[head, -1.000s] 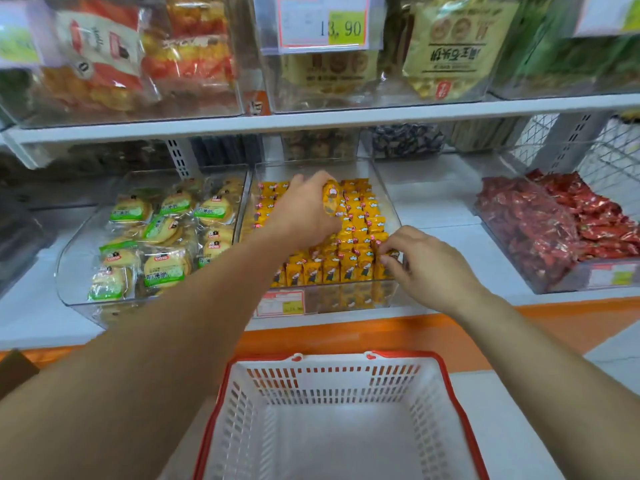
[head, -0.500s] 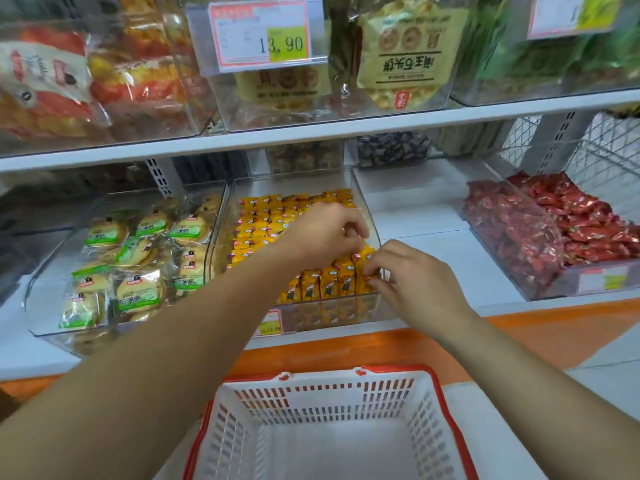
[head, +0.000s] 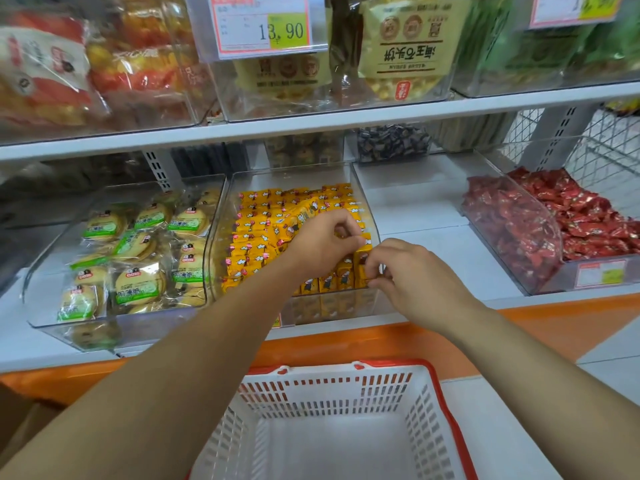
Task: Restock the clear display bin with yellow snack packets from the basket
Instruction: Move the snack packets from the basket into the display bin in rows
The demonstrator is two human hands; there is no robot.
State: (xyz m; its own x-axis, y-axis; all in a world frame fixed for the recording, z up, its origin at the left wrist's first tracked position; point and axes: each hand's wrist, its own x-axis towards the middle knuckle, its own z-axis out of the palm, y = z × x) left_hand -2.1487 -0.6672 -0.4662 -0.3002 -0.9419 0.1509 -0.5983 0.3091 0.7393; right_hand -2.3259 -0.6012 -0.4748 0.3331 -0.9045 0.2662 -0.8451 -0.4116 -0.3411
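Note:
The clear display bin (head: 221, 237) on the lower shelf holds rows of yellow snack packets (head: 256, 237). My left hand (head: 322, 244) is inside the bin over the front right rows, fingers curled, with a tilted yellow packet (head: 298, 220) sticking out from under it. My right hand (head: 412, 275) is at the bin's front right corner, its fingertips pinching an upright yellow packet (head: 363, 261). Both hands nearly touch there. The white basket with a red rim (head: 446, 410) stands below my arms, and no packets show in its visible part.
A clear bin of green-labelled biscuits (head: 138, 258) stands left of the yellow one, and a bin of red sweets (head: 540, 223) sits to the right. An upper shelf (head: 346, 123) with a 13.90 price tag (head: 263, 26) hangs close above. An orange ledge (head: 381, 341) runs below.
My left hand came down from above the bin with a yellow packet to the front right rows. My right hand stayed at the front right corner and closed in on the packets.

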